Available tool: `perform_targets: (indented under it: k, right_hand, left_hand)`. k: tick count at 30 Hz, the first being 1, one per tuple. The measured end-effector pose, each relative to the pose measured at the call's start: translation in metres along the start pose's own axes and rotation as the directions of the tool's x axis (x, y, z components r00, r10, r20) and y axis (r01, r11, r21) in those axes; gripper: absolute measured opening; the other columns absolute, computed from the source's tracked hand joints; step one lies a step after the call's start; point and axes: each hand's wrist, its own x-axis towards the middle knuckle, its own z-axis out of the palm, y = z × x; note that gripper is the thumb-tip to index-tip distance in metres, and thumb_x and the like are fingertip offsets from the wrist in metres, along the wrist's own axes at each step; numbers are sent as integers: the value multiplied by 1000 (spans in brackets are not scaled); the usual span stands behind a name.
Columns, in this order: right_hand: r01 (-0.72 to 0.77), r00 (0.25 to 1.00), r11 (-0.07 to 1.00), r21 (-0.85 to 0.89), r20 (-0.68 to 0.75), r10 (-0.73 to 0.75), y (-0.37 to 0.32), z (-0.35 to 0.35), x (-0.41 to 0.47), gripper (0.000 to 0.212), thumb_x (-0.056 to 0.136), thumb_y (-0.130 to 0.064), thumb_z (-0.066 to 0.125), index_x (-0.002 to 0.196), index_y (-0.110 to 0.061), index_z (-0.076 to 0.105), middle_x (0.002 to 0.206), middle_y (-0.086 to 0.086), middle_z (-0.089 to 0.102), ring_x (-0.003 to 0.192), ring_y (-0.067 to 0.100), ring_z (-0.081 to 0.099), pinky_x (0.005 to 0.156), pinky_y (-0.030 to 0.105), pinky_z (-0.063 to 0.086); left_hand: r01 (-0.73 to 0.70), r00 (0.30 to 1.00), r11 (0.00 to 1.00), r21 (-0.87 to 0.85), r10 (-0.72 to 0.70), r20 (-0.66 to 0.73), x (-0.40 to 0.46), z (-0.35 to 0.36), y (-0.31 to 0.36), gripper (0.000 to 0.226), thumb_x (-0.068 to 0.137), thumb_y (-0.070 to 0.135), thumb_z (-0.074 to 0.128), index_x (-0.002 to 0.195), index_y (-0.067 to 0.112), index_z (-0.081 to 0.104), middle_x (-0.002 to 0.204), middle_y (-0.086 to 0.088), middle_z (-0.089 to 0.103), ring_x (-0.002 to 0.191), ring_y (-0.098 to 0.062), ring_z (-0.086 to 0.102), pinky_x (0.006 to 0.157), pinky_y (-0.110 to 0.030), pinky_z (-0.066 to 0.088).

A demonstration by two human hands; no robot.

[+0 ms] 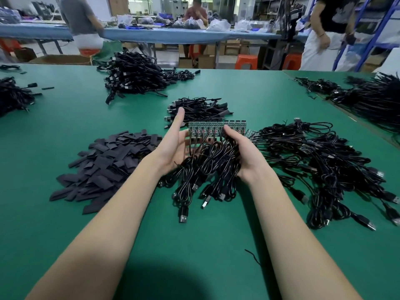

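Board strip [203,127] held above desk [194,239], long axis left-right, cables [207,167] trailing toward the person. Right hand [244,154]: grip curled round cables just below the strip. Left hand [173,146]: grip open, palm cradling the strip's left end.

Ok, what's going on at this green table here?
A person at a green table holds a strip of small circuit boards with both hands, its black USB cables hanging in a bunch onto the table. The left hand cradles the strip from below, thumb raised; the right hand grips the cables just under the boards. A pile of flat black sleeves lies to the left, a heap of wired cables to the right, and a smaller pile behind the hands.
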Motion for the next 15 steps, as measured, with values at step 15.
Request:
perform_targets:
  k: [15]
  right_hand:
    - [134, 991, 977, 169, -19, -132, -5, 18, 5, 35, 100, -37, 58, 102, -9, 78, 110, 13, 76, 97, 28, 75, 72, 37, 62]
  left_hand:
    - [-145, 989, 942, 302, 131, 66, -21, 14, 0, 68, 75, 93, 35, 114, 50, 69, 122, 15, 70, 120, -6, 63, 118, -48, 31]
